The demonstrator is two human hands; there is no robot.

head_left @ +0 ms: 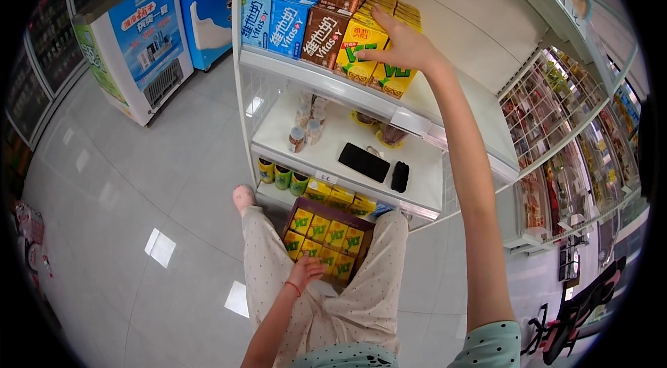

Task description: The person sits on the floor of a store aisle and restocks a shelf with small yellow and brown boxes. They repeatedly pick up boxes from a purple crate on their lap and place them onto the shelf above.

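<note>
My right hand point(406, 42) reaches up to the upper shelf, thumb and fingers spread against the yellow drink cartons point(361, 42). These stand in rows, their printed fronts facing me. Whether the fingertips press on one carton or only rest there is hard to tell. Low down between my legs sits an open cardboard box point(364, 223) filled with several yellow drink cartons point(335, 235). My left hand point(307, 271) lies over its near left part, fingers loosely stretched out over the carton tops and holding nothing.
Brown cartons point(323, 38) and blue cartons point(288, 24) stand left of the yellow ones. The middle shelf point(319, 156) carries small jars point(297, 137), a black phone point(364, 162) and a dark object point(400, 177). Cans point(281, 178) line the bottom shelf. Chest freezers point(142, 42) stand at the left.
</note>
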